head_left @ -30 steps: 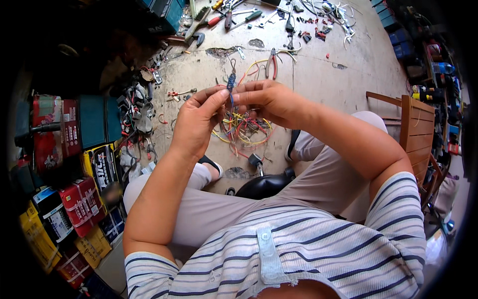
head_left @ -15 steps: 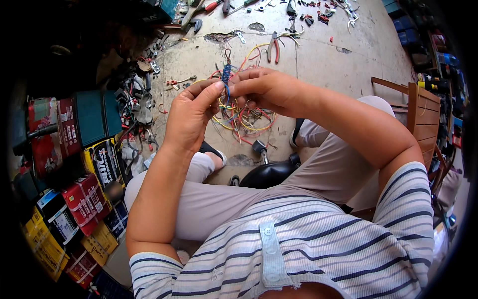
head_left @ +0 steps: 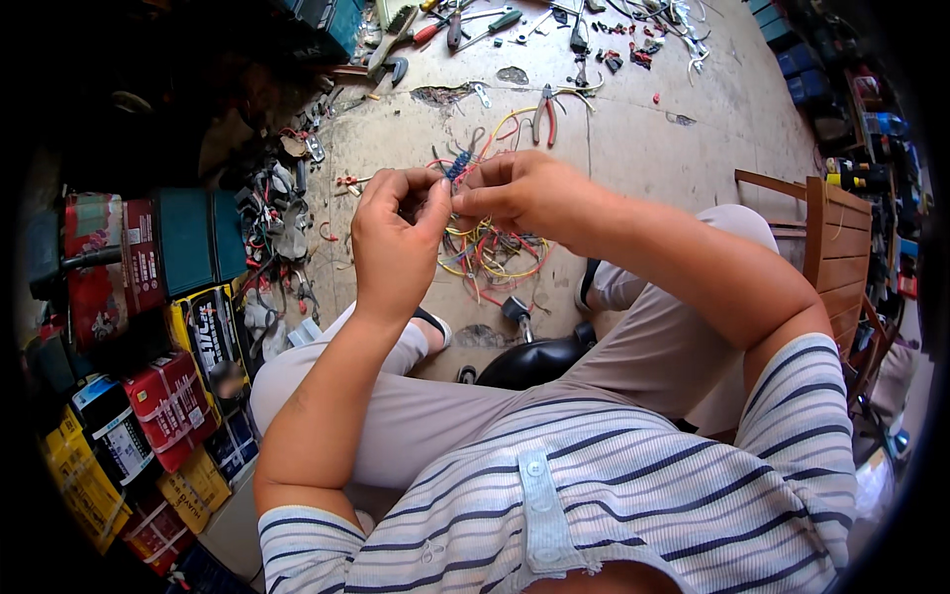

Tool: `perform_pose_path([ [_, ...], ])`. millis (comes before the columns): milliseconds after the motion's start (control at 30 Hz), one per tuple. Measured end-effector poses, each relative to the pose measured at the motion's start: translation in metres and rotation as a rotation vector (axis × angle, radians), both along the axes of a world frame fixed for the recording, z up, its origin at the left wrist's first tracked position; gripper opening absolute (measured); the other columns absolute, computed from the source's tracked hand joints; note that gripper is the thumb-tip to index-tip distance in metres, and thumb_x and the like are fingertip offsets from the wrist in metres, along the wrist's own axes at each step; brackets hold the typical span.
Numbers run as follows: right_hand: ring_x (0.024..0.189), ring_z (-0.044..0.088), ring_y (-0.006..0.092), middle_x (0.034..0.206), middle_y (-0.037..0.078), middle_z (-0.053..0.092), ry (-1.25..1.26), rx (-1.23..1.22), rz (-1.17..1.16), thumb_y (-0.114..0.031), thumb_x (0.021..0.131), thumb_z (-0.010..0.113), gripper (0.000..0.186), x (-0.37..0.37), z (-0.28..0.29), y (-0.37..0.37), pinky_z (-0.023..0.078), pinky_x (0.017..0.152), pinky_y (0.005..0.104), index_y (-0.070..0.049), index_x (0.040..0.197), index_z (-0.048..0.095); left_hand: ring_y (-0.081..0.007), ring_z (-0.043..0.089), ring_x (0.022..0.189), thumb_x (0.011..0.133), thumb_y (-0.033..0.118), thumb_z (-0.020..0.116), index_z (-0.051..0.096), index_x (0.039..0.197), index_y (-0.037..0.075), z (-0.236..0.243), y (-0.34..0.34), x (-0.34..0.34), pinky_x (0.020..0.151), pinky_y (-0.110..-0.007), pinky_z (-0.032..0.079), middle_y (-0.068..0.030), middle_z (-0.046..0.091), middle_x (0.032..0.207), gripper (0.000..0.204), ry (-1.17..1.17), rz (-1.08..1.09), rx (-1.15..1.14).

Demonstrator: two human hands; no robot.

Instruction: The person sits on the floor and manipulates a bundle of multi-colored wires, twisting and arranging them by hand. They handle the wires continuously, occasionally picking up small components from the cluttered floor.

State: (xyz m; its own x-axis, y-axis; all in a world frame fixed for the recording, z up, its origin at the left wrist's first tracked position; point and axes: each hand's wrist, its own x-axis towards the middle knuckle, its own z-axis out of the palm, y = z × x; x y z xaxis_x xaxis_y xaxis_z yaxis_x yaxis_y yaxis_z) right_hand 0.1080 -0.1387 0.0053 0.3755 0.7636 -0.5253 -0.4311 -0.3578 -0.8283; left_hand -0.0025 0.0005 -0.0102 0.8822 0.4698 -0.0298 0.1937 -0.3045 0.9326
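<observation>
A length of blue wire (head_left: 459,164), wound into a tight coil with a dark loop at its top, stands out just beyond my fingertips. My left hand (head_left: 404,223) is closed in a pinch, thumb against fingers, at the coil's lower end. From the other side my right hand (head_left: 529,198) pinches close by, its thumb and forefinger nearly meeting the left fingertips. The fingers hide the lower part of the blue wire. Below and behind the hands, a tangle of red, yellow and grey wires (head_left: 503,249) lies on the floor.
Red-handled pliers (head_left: 545,117) lie beyond the hands. Farther off are screwdrivers (head_left: 506,22), a brush (head_left: 396,36) and scraps. Boxes (head_left: 170,408) are stacked at the left, beside a heap of parts (head_left: 282,213). A wooden chair (head_left: 841,223) stands at the right; a black stool seat (head_left: 529,364) is near my legs.
Both hands have moved slightly nearer to me. The blue coil has tilted to the right, and less of it shows past the fingers.
</observation>
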Motion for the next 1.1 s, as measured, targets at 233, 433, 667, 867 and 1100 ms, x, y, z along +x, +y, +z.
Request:
perform_pose_path([
  [233,0.059,0.055,0.0077,0.078,0.004,0.067,0.057,-0.046,-0.096,-0.022,0.083,0.067,0.020,-0.010,0.009,0.004,0.042,0.053,0.0211,-0.002,0.084,0.067,-0.0026,0.050,0.062,0.087,0.013,0.062,0.060,0.098,0.005,0.006,-0.004,0.006,0.052,-0.016,0.037,-0.0033,0.064,0.081,0.014,0.019,0.176,-0.624],
  [433,0.059,0.055,0.0071,0.079,0.003,0.066,0.028,-0.108,-0.035,-0.025,0.082,0.067,0.022,-0.011,0.003,0.006,0.039,0.049,0.0207,-0.004,0.089,0.068,-0.0045,0.047,0.055,0.089,0.011,0.058,0.056,0.099,0.006,0.008,0.004,0.004,0.044,-0.018,0.033,-0.0076,0.065,0.086,0.011,0.062,0.175,-0.927],
  [667,0.065,0.056,0.0092,0.087,0.005,0.066,-0.047,-0.139,-0.020,-0.025,0.083,0.064,0.031,0.001,-0.001,0.008,0.045,0.058,0.0228,-0.001,0.103,0.064,-0.0031,0.044,0.053,0.089,0.012,0.058,0.054,0.100,0.007,0.012,0.011,0.002,0.043,-0.016,0.030,-0.0044,0.062,0.086,0.013,0.067,0.179,-1.020],
  [867,0.069,0.053,0.0045,0.089,0.001,0.066,-0.010,0.033,-0.098,-0.023,0.083,0.065,0.029,-0.002,0.003,0.009,0.042,0.060,0.0201,-0.002,0.104,0.063,-0.0013,0.042,0.052,0.088,0.012,0.060,0.057,0.100,0.005,0.009,0.011,0.000,0.042,-0.015,0.029,-0.0008,0.062,0.081,0.014,0.109,0.143,-0.986],
  [1100,0.064,0.049,0.0004,0.076,-0.005,0.059,0.004,-0.032,-0.064,-0.021,0.084,0.066,0.016,-0.001,-0.003,0.008,0.035,0.053,0.0165,-0.006,0.088,0.063,0.0003,0.040,0.053,0.087,0.014,0.062,0.062,0.097,0.004,0.013,0.007,0.000,0.041,-0.015,0.027,0.0040,0.057,0.073,0.014,0.152,0.140,-0.907],
])
